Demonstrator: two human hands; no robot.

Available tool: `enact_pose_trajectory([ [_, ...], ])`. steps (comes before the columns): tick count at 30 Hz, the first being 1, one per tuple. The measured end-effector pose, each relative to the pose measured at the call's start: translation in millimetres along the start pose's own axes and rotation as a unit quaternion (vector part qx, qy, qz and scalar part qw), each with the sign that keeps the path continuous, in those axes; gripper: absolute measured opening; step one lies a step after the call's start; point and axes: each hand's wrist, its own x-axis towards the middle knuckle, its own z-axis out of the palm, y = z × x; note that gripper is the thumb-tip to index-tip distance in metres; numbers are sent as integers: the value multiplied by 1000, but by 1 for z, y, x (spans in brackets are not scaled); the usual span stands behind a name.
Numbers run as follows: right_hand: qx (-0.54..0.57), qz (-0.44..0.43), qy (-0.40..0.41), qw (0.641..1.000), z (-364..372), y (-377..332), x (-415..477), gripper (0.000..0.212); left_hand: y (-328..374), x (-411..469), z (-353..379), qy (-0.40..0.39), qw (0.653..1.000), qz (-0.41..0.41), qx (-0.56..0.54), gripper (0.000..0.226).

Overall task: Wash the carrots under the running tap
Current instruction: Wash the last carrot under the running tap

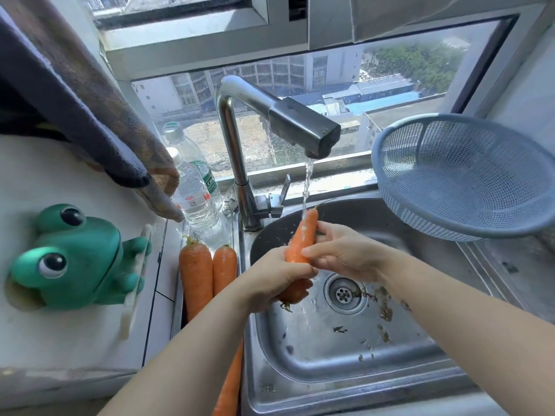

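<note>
An orange carrot (302,239) is held tip-up over the steel sink (345,349), under the thin stream of water falling from the tap (303,127). My left hand (277,279) grips its thick lower part. My right hand (341,252) wraps the carrot's middle from the right, thumb across the front. Two more carrots (207,276) lie side by side on the ledge left of the sink, and my left forearm covers their lower ends.
A blue mesh colander (464,175) rests at the sink's back right corner. Two plastic water bottles (195,187) stand by the tap base. A green frog holder (73,259) sits on the white counter at left. A towel (90,115) hangs above it. Peel scraps dot the basin near the drain (344,294).
</note>
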Motion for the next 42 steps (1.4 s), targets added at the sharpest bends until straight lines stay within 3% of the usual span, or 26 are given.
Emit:
enact_pose_trajectory([
  [5,-70,-28,78,994,6,5,0,33,1,3,6,25,996,15,86,27],
  [9,-73,7,5,997,-4,-7,-5,32,4,0,4,-2,999,-12,45,21],
  [13,-131,-20,49,990,-1,-6,-2,28,8,1,10,26,996,1,86,19],
  [18,-101,21,-15,995,-6,-15,-7,32,11,-5,6,-2,998,-8,66,17],
  [21,-142,-17,22,990,-1,-15,-4,30,16,-5,9,38,995,14,88,29],
  [25,-113,-11,-7,994,-5,-19,-4,32,21,-7,8,31,994,11,104,11],
  [27,-91,-1,-25,996,-8,-21,-5,36,22,-6,6,20,995,1,94,14],
  [31,-149,-46,41,987,-2,-12,-3,33,24,-6,11,43,990,22,134,14],
  [36,-120,-18,-16,993,-7,-23,-12,36,26,-9,8,13,994,8,108,16],
  [40,-165,-63,56,983,-1,-19,-11,34,28,-6,12,33,987,37,155,14],
  [42,-141,-58,54,987,-3,-17,-10,32,28,-6,12,27,986,34,159,16],
])
